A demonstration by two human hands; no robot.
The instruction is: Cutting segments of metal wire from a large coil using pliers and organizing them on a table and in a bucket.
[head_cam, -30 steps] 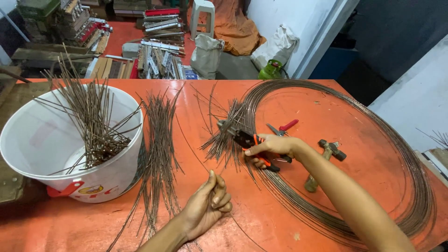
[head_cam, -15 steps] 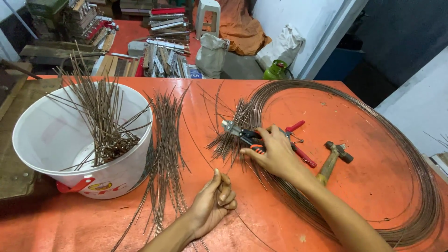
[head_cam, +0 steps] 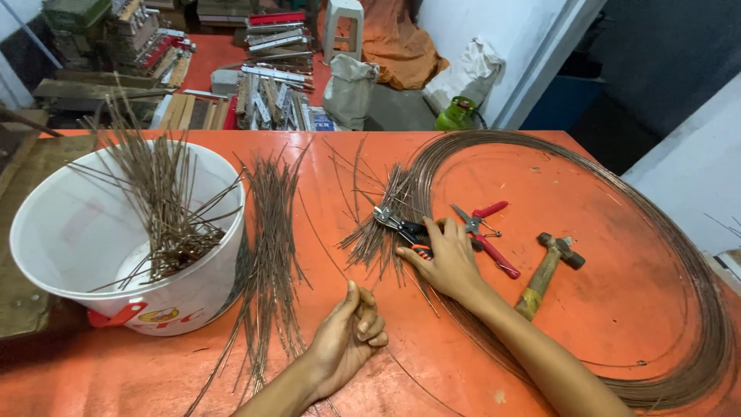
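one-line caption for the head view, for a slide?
Right hand on cutting pliers beside a wire coil; left hand loosely curled near cut wire lengths on orange table.

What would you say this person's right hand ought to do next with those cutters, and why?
Probably close the right hand around the black-handled cutters and lift them. The hand lies on their handles, but the cutters rest flat on the orange table, their jaws among the small bunch of cut wires. The left hand rests loosely curled near a thin wire strand, apparently holding nothing.
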